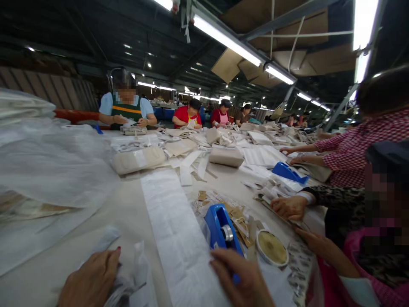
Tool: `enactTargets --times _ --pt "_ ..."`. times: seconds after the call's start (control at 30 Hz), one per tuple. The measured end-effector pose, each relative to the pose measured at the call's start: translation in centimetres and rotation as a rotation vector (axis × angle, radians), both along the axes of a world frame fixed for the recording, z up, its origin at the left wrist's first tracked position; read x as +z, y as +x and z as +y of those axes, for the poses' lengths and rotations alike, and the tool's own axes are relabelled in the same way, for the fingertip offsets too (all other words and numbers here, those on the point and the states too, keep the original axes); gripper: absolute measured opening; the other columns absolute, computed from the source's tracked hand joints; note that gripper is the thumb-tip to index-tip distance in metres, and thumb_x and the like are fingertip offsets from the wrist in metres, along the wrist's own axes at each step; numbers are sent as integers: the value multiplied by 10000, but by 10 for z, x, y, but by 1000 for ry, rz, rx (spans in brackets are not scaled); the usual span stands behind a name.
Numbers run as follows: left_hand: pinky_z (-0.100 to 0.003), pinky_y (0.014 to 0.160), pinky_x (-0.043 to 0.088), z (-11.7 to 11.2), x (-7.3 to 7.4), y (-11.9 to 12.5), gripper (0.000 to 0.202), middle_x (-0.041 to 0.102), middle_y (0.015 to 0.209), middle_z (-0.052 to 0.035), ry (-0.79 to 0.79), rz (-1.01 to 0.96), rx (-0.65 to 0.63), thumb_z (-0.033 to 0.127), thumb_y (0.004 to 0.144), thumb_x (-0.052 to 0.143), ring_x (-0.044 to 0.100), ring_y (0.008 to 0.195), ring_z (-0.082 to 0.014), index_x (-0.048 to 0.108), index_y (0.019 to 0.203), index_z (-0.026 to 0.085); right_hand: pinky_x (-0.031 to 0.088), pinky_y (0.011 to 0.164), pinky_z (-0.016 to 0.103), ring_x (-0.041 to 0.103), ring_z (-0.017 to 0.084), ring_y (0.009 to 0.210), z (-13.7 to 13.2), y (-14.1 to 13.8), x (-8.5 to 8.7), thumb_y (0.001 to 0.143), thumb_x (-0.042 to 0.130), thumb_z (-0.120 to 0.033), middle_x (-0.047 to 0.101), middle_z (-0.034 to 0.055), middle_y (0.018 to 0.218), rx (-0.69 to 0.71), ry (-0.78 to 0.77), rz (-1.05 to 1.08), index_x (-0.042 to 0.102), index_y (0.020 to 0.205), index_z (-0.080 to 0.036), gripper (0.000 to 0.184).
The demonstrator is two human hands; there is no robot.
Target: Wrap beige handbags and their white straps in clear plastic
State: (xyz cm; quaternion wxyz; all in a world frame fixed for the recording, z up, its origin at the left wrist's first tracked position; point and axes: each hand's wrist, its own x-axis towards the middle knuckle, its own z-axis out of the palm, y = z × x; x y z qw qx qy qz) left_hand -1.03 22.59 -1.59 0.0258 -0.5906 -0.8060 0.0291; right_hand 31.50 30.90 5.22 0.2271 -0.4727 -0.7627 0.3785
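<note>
Probably a factory: workers (128,112) line a table (131,204) under tube lights (226,40).

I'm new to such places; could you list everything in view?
Flat table: one, whitish, centre
Plastic tape dispensers: two, blue, centre, right
Long flat sheet: one, white, lower centre
Rimmed round disc: one, yellowish, lower right
Flat tags: many, brown, centre
Folded bundles: several, beige, centre
Crumpled translucent sheeting: uncountable, whitish, left
Tube lights: several, white, overhead
Workers: several, mixed clothing, around table
Left hand: one, bare, lower left
Right hand: one, bare, bottom centre
</note>
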Motion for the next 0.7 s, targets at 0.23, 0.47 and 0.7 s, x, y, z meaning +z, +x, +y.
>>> enactTargets --times 0.23,0.47,0.7 --pt "-416 699 494 0 -16 -9 528 622 1119 -144 42 -57 -3 128 833 217 568 996 -295 632 1159 158 423 811 360 564 269 927 137 62 -15 763 504 -164 632 123 960 -133 321 -414 666 830 -193 178" --pt "-407 725 519 0 -8 -3 578 620 1130 -159 1 -18 10 84 836 157 578 1019 -293 635 1158 130 399 787 322 563 230 883 153 65 -52 790 481 -173 627 87 867 -156 301 -469 609 722 -202 148" --pt "-411 667 515 0 -23 -9 551 642 1093 -149 151 -79 0 57 787 228 603 976 -313 678 1089 156 414 783 313 575 209 857 159 77 -50 817 411 -262 632 77 914 -194 295 -388 590 833 -195 191"
